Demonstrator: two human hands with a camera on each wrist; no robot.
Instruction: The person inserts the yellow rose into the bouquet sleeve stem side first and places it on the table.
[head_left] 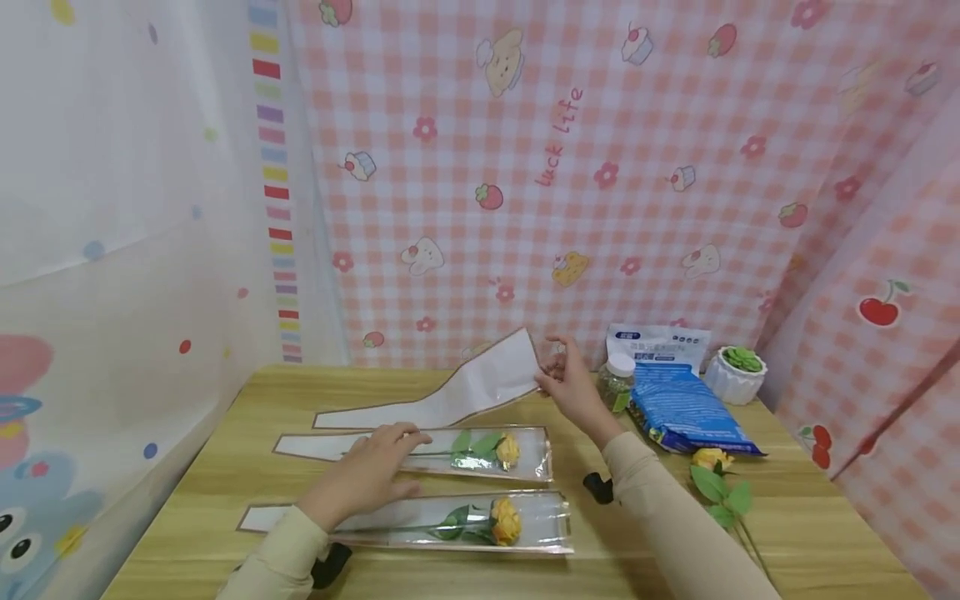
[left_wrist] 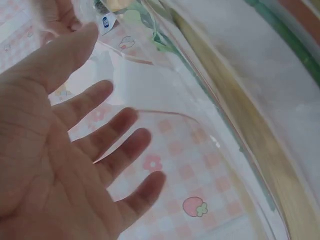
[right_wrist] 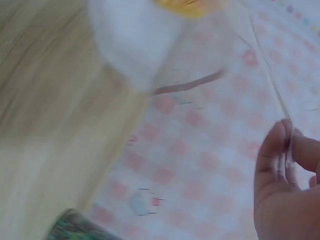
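My right hand [head_left: 573, 387] pinches the wide end of a white flower sleeve [head_left: 487, 379] with a brown border, lifting that end off the table. The sleeve's narrow tail lies to the left. In the right wrist view, thumb and fingers of the right hand [right_wrist: 287, 170] grip the sleeve's thin edge. My left hand [head_left: 367, 471] is over two sleeves lying flat, its fingers spread and relaxed in the left wrist view. One yellow rose [head_left: 507, 450] lies in the middle sleeve [head_left: 307, 447]. Another yellow rose [head_left: 506, 521] lies in the front sleeve [head_left: 258, 517].
Right of the right arm lies a loose yellow rose [head_left: 712, 458] with green leaves. Behind it are a blue packet [head_left: 693, 408], a white bag [head_left: 660, 342], a small jar [head_left: 617, 379] and a potted succulent [head_left: 737, 375]. A checked pink cloth [head_left: 465, 233] hangs behind the wooden table [head_left: 225, 450].
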